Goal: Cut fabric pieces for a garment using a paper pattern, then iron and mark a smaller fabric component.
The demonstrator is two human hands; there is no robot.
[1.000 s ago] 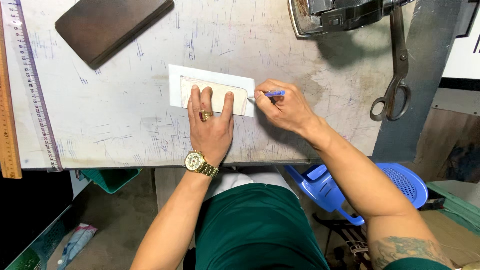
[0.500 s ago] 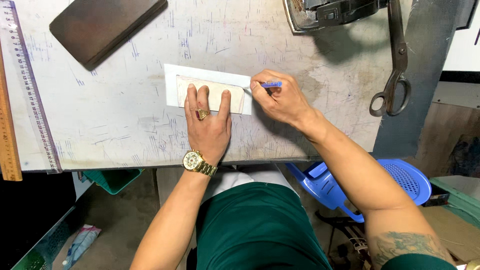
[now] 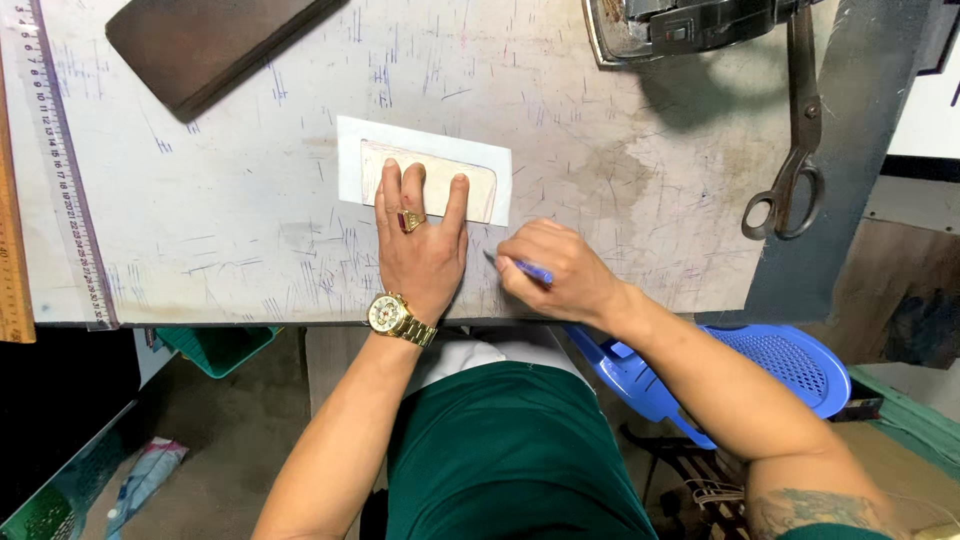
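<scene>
Under the flat, open left hand [image 3: 420, 250] lay a cream template [image 3: 430, 180] on white paper [image 3: 350, 160]; just right, the right hand [image 3: 555, 270] gripped a blue pen [image 3: 530, 270].

A white rectangular fabric piece [image 3: 424, 172] lies flat on the table, a cream rounded-corner template [image 3: 428, 182] on top. A blue pen [image 3: 522, 268] points left, just below it.

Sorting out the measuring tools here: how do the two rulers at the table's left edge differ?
The clear plastic ruler is see-through, slim and lies slightly slanted; the wooden ruler is opaque tan, broader, and sits at the very edge, partly cut off. Both lie lengthwise, side by side, with printed scales.
</scene>
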